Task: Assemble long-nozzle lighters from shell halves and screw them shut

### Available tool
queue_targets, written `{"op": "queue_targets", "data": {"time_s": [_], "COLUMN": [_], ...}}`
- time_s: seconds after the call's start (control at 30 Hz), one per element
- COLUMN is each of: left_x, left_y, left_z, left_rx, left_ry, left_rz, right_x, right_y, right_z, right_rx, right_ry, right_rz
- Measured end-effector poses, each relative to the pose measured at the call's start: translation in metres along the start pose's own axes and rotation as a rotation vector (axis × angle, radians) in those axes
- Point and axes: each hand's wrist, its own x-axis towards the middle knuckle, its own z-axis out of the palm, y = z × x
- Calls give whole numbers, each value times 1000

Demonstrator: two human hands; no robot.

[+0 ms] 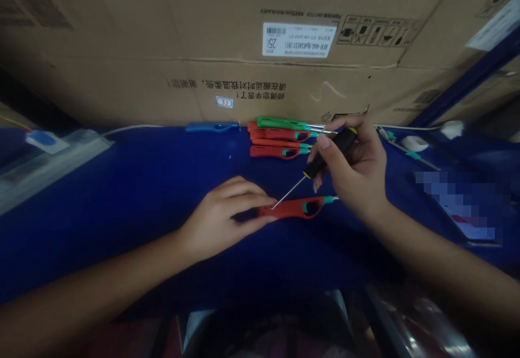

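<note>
A red lighter (298, 207) with a green tip lies flat on the blue table (134, 184). My left hand (225, 214) pinches its left end, fingers closed on it. My right hand (353, 166) grips a black-and-yellow screwdriver (331, 152). The thin metal shaft slants down to the left, and its tip touches the lighter's left end beside my left fingertips.
Behind my hands lies a pile of several red lighters (278, 140) with one green lighter (284, 124) on top and a blue lighter (211, 127) to the left. Large cardboard boxes (244, 44) wall off the back. A clear plastic sheet (44, 157) lies far left.
</note>
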Motion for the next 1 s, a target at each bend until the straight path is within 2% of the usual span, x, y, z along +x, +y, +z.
{"op": "queue_targets", "data": {"time_s": [0.4,0.6,0.7,0.77,0.87,1.0], "left_x": [-1,-1,-2,-3,-5,-6], "left_y": [1,2,1,0,-3,-3], "left_z": [2,4,6,8,12,15], "left_rx": [-25,-39,-63,-75,-89,-99], "left_ry": [92,130,131,118,70,24], "left_rz": [51,0,-77,-131,-135,-118], "right_x": [-4,-9,-13,-13,-11,-3], "right_y": [-4,-8,-10,-13,-22,-42], "right_z": [1,5,4,1,-5,-9], "right_rx": [-85,-81,-117,-127,-106,-180], "right_ry": [20,52,57,-21,-258,-554], "right_rz": [-71,-151,-193,-261,-351,-251]}}
